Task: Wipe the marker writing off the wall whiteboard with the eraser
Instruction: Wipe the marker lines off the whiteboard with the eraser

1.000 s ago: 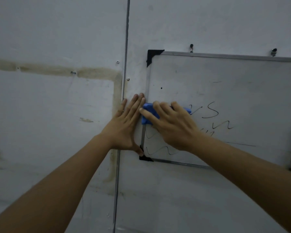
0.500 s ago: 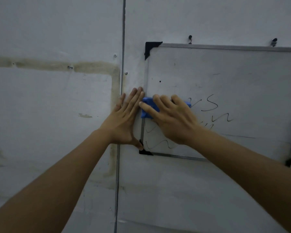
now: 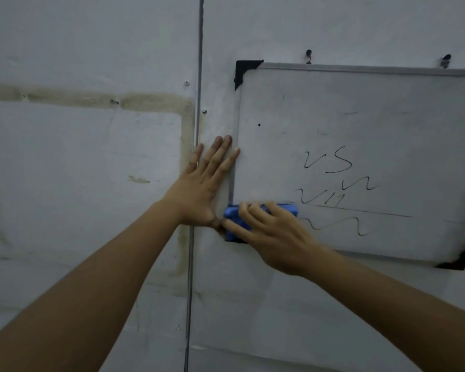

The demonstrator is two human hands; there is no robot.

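smooth glossy whiteboard [image 3: 360, 116], metal frame, black plastic corners

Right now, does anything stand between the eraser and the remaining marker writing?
Nothing visible does. The right hand holds the eraser at the lower left corner of the whiteboard; the marker writing lies just to its right, across bare board.

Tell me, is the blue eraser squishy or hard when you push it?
Probably a bit squishy: the blue eraser looks rumpled and rounded under the curled fingers of the right hand. Likely light, since fingers alone hold it against the wall whiteboard. It should slide easily, as the board's face looks smooth.
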